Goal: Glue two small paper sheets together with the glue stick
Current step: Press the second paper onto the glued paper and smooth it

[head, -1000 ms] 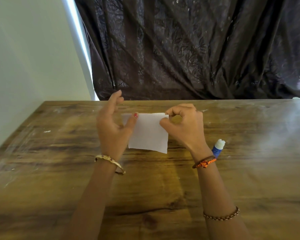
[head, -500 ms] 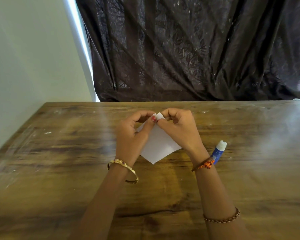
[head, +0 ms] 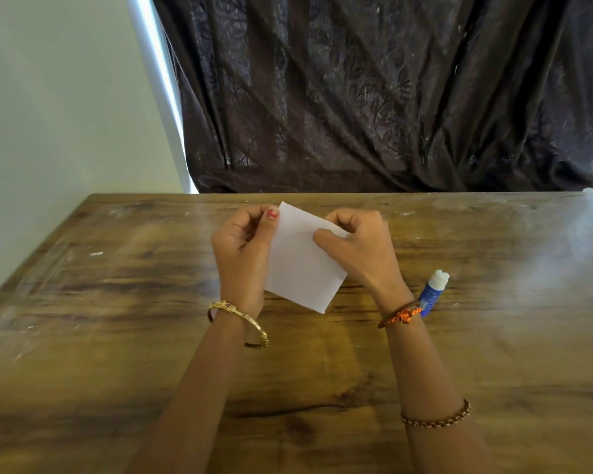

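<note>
A small white paper sheet (head: 302, 265) is held up over the middle of the wooden table (head: 117, 336), tilted so one corner points down. My left hand (head: 243, 254) pinches its upper left corner between thumb and fingers. My right hand (head: 356, 251) pinches its upper right edge. I cannot tell whether this is one sheet or two pressed together. A blue glue stick with a white tip (head: 432, 295) lies on the table just right of my right wrist, untouched.
A dark curtain (head: 374, 97) hangs behind the table's far edge. A pale wall (head: 48, 114) runs along the left side. The tabletop shows pale smears and scuffs.
The paper has been turned in my hands, from level to a diamond tilt and now partly back. Both hands drew together over its top, then spread apart again to its upper corners.
</note>
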